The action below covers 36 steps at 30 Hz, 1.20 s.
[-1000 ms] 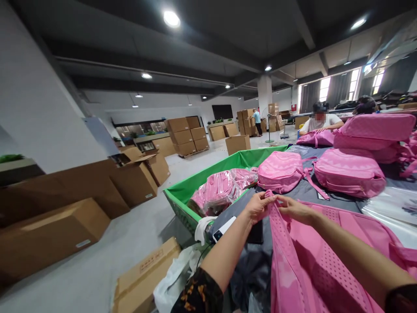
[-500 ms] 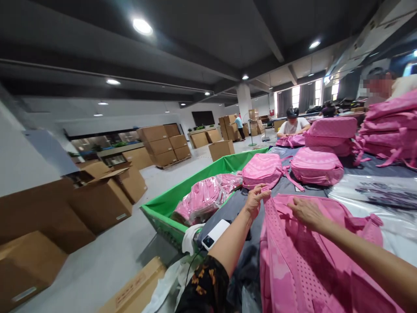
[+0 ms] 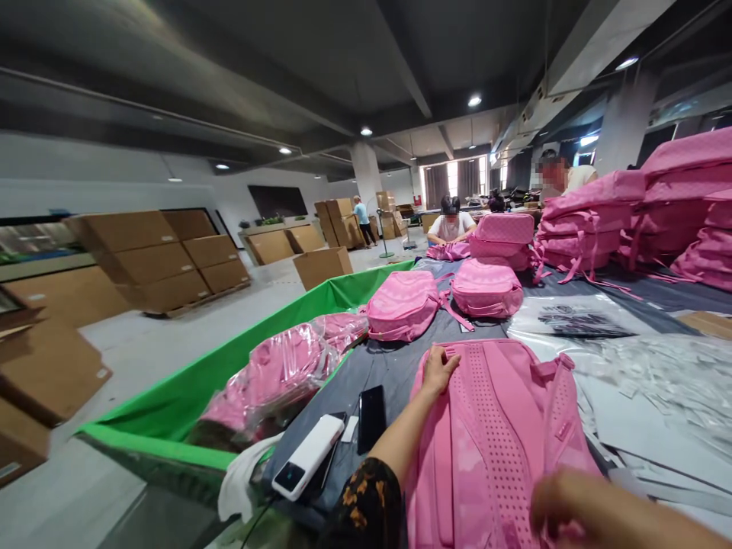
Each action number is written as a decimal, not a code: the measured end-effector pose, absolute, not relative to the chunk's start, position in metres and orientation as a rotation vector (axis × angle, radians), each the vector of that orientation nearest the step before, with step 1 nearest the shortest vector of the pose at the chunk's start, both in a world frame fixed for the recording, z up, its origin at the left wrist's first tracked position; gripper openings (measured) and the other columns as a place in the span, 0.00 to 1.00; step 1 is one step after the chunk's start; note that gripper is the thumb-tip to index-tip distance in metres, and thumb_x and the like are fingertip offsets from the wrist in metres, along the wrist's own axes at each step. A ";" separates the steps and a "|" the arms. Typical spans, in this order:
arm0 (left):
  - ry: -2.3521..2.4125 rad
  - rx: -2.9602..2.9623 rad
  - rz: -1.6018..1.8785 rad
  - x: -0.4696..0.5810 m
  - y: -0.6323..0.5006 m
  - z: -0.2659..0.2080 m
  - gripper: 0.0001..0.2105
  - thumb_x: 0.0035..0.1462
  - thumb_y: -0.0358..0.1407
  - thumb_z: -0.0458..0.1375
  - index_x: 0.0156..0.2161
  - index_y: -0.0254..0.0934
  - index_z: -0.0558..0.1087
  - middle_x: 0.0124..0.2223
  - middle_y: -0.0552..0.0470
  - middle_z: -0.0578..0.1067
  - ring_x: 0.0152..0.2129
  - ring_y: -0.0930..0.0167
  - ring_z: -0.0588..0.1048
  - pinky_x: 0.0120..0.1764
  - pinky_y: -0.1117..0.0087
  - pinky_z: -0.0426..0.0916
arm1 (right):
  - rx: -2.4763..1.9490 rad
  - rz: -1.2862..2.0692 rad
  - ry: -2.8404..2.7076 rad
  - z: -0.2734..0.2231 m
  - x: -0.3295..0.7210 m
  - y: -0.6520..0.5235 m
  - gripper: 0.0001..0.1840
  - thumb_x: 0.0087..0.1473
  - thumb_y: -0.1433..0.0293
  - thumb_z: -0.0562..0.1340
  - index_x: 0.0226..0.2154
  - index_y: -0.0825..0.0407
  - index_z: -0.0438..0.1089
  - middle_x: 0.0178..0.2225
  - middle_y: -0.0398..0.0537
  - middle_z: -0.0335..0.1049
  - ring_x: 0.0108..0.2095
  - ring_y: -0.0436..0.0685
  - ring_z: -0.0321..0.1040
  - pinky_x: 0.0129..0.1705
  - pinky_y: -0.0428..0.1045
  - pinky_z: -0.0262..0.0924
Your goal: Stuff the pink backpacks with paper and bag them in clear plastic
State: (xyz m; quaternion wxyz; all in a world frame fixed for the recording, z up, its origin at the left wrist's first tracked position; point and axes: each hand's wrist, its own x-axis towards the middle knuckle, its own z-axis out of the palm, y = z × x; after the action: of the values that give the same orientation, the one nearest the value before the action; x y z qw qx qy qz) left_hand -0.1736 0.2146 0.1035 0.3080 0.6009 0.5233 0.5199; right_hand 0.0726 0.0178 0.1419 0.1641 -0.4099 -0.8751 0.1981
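A pink backpack [image 3: 486, 427] lies flat on the dark cloth-covered table [image 3: 400, 366], its dotted back panel and shoulder straps facing up. My left hand [image 3: 439, 370] is closed on a strap at the bag's top left edge. Over the lower right part of the bag is my right hand [image 3: 566, 499], its fingers curled and smeared by motion. Whether it holds anything cannot be made out. Beyond the bag stand two smaller pink bags [image 3: 403, 305].
A green-rimmed bin [image 3: 154, 454] holding plastic-wrapped pink bags stands left of the table. A white power bank [image 3: 309, 457] and a black phone [image 3: 371, 418] lie by my left arm. Clear plastic bags [image 3: 589, 316] and stacked pink backpacks [image 3: 595, 221] are to the right. Co-workers sit beyond.
My right hand has moved from the top of the backpack down toward its lower right. The left hand stays at the top edge, and the raised strap now lies flatter. My view has turned right.
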 end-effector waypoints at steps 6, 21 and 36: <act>1.374 2.028 1.217 -0.129 0.205 0.122 0.19 0.53 0.29 0.65 0.50 0.39 0.72 0.58 0.43 0.70 0.60 0.58 0.62 0.63 0.52 0.54 | -2.103 0.225 -1.678 0.173 0.168 0.159 0.24 0.53 0.48 0.56 0.35 0.52 0.70 0.29 0.60 0.75 0.31 0.70 0.74 0.29 0.58 0.64; 0.396 1.923 0.577 -0.006 0.242 0.151 0.11 0.58 0.25 0.56 0.45 0.34 0.76 0.46 0.49 0.78 0.48 0.67 0.75 0.56 0.64 0.66 | -1.459 0.005 -1.860 0.189 0.145 0.113 0.21 0.56 0.47 0.54 0.34 0.46 0.65 0.24 0.45 0.73 0.23 0.57 0.72 0.25 0.49 0.61; 0.518 3.396 0.696 -0.056 0.232 0.195 0.06 0.66 0.36 0.58 0.43 0.37 0.75 0.39 0.49 0.77 0.38 0.68 0.75 0.58 0.59 0.60 | -1.492 0.108 -1.754 0.192 0.148 0.107 0.21 0.55 0.47 0.52 0.30 0.46 0.62 0.20 0.41 0.66 0.20 0.53 0.62 0.24 0.48 0.58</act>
State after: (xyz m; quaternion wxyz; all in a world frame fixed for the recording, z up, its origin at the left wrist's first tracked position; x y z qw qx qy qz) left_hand -0.0561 0.2320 0.1955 -0.1808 0.9529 0.1454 0.1952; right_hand 0.1478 0.1069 0.1918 0.4060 -0.5913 -0.6955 0.0429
